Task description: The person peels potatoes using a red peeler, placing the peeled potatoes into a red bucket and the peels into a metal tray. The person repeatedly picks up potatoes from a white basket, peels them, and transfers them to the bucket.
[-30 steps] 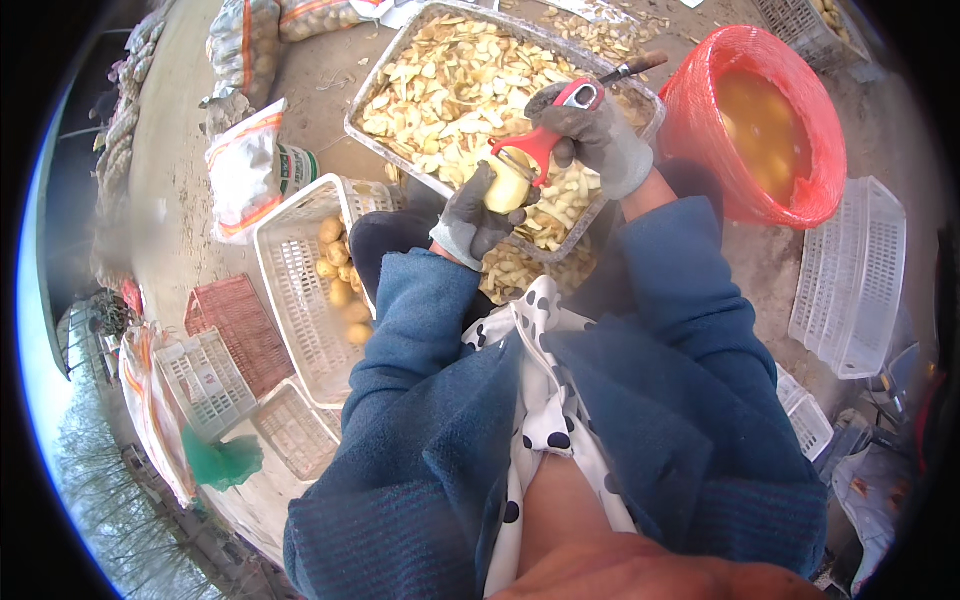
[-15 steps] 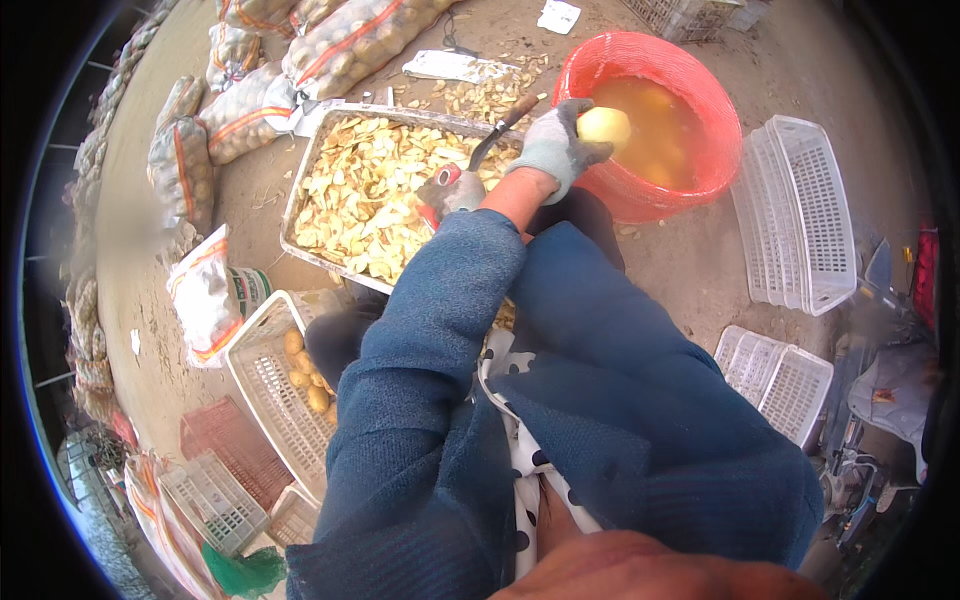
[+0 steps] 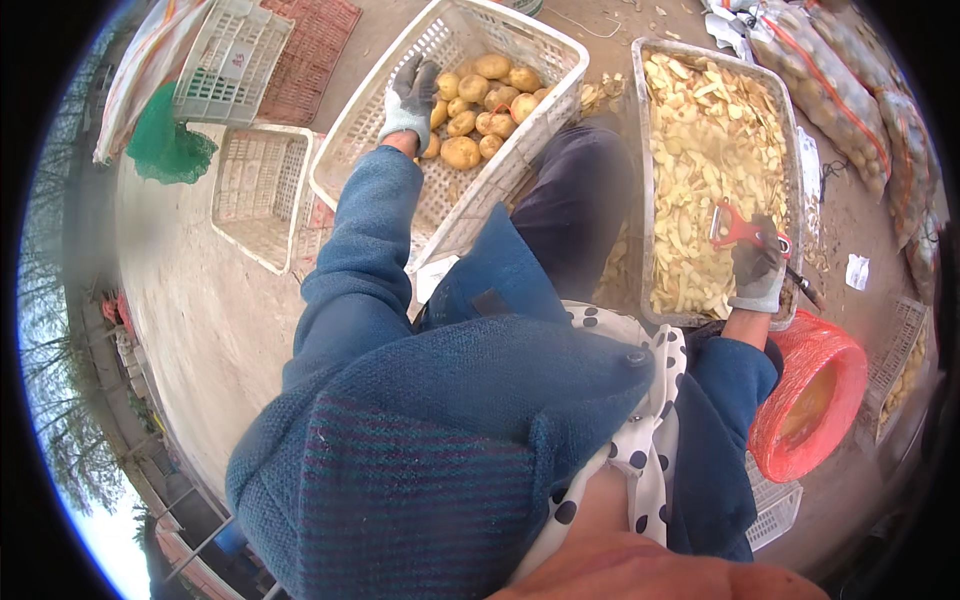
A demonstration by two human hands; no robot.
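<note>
My left hand (image 3: 410, 98), in a grey-and-white work glove, reaches into a white plastic crate (image 3: 345, 150). Its fingers are stretched out beside a pile of unpeeled potatoes (image 3: 480, 108) and seem to hold nothing. On the other side, my gloved right hand (image 3: 760, 268) is closed around a red peeler (image 3: 735, 228). That hand hovers over the near right part of a shallow tray (image 3: 644, 200) filled with potato peelings (image 3: 705, 170). By the tray's near right corner a knife (image 3: 806, 288) with a dark handle partly shows.
A red-lined tub (image 3: 850, 385) of cloudy water stands at the right. Net sacks of potatoes (image 3: 820, 85) lie at the far right. White (image 3: 262, 195) and reddish (image 3: 310, 55) crates and a green net (image 3: 168, 140) are at the left.
The view has turned left. My left hand has gone from the tub, where it held a peeled potato, to the crate, and no longer has it. My right hand keeps the peeler.
</note>
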